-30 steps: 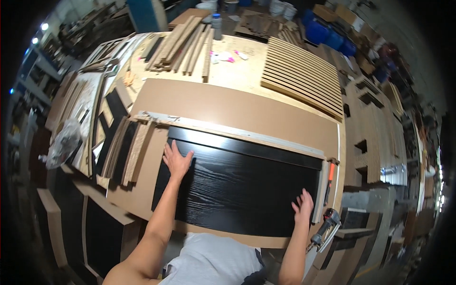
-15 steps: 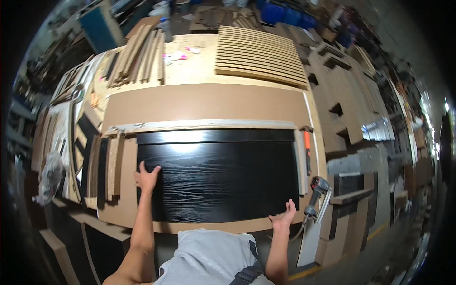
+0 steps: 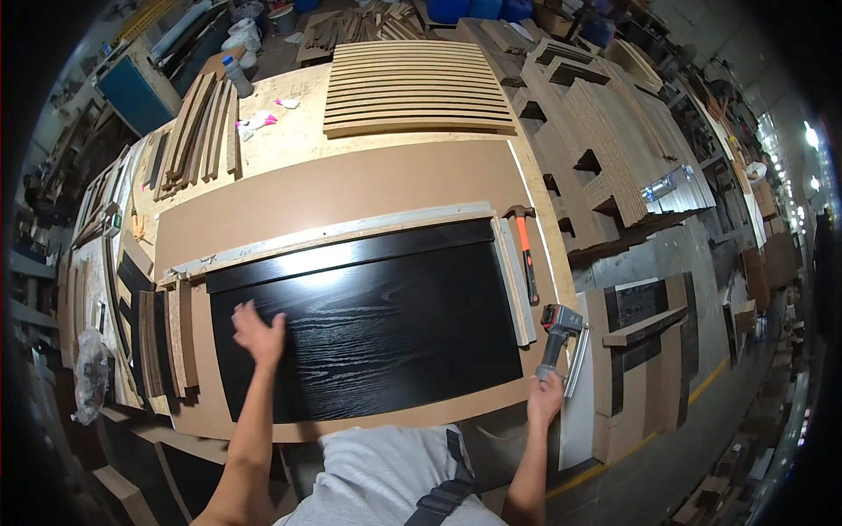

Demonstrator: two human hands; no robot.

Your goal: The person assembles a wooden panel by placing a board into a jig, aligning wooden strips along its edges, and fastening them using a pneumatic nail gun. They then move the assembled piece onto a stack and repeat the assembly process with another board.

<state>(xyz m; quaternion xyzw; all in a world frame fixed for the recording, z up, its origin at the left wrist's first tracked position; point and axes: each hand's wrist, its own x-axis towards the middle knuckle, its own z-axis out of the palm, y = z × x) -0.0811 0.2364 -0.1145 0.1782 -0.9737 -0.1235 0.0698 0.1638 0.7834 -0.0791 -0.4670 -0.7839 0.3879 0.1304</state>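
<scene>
Two bare hands in view: the left hand (image 3: pixel 259 335) over the left part of one wide black panel (image 3: pixel 395 324), thumb well apart from the fingers, impossible to tell whether pressing or just above; the right hand (image 3: pixel 545 399) at the lower end of one grey-and-black power tool (image 3: pixel 555 329), near the front right corner of the work area, fingers bent, cannot tell whether closed round it. Black panel flat on one large brown sheet (image 3: pixel 351 180), directly in front of the body, with one narrow black strip (image 3: pixel 395 244) along its far side. Two pale bars about it: one long bar (image 3: pixel 351 230) behind, one shorter bar (image 3: pixel 516 285) along the right edge, in the way between panel and one orange-handled hammer (image 3: pixel 526 254). Close on the left, a row of upright boards (image 3: pixel 182 337), too crowded to count, hemming in that side. Farther back on the wooden tabletop (image 3: pixel 281 146), one slatted panel (image 3: pixel 412 88), one bundle of sticks (image 3: pixel 202 127), one blue-capped bottle (image 3: pixel 237 77) and a few small white-and-pink items (image 3: pixel 259 121). Off to the right, notched brown boards (image 3: pixel 561 123) in piles, with one clear bottle (image 3: pixel 668 184) lying on top; at far left, one crumpled plastic bag (image 3: pixel 90 377).
</scene>
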